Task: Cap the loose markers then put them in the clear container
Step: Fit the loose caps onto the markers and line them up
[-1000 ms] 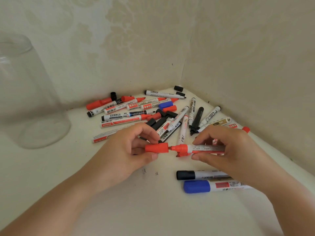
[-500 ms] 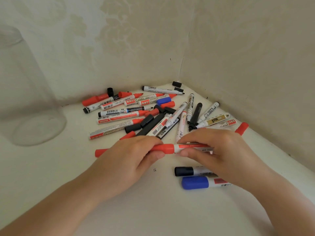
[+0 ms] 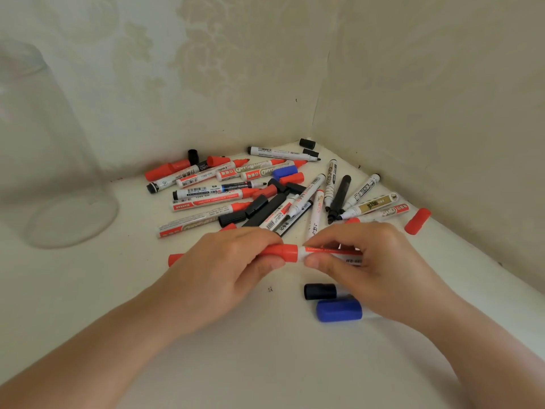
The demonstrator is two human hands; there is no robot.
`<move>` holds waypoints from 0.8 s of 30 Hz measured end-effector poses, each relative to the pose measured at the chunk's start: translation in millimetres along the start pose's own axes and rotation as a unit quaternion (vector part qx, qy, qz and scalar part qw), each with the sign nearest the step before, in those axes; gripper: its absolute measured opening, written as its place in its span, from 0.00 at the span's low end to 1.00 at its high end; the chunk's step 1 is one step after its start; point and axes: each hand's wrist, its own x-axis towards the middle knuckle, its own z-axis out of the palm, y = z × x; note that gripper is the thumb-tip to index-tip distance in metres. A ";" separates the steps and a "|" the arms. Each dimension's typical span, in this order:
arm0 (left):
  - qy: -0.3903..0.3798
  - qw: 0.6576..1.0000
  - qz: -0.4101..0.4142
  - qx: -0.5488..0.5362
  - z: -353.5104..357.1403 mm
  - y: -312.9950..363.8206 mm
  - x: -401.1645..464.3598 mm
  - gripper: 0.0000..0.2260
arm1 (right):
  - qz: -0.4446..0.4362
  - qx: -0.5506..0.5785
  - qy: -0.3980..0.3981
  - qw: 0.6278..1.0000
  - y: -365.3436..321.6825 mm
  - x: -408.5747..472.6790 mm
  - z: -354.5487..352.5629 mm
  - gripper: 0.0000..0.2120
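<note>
A white worktop (image 3: 88, 290) runs into a corner where two pale walls (image 3: 206, 69) with faint floral patterning meet.

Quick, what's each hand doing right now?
Left hand: grips the red plastic cap.
Right hand: pinches the white red-labelled marker barrel.

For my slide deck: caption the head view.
Left hand presses red cap onto red marker held by right hand.
</note>
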 end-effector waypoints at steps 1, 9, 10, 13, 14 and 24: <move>0.003 1.000 -0.006 -0.005 0.2 -0.8 0.4 0.14 | 0.003 0.004 -0.003 1.000 1.7 1.4 0.5 0.09; 0.034 0.996 -0.075 -0.034 -3.9 1.0 3.4 0.12 | 0.032 0.014 -0.035 0.999 25.2 1.7 -38.0 0.09; 0.041 0.995 -0.085 -0.033 -5.0 -1.4 2.4 0.09 | 0.046 0.004 -0.056 0.997 31.2 0.9 -42.9 0.06; 0.043 0.993 -0.105 -0.024 -7.9 -4.7 1.1 0.04 | 0.055 -0.048 -0.120 0.990 41.1 -0.4 -45.4 0.06; 0.040 0.993 -0.109 -0.022 -8.4 -4.4 1.3 0.04 | 0.052 -0.052 -0.134 0.988 39.7 -0.4 -43.7 0.07; 0.061 0.986 -0.152 -0.006 -13.6 -6.4 3.3 0.09 | 0.036 -0.033 -0.194 0.980 37.1 -1.0 -39.7 0.07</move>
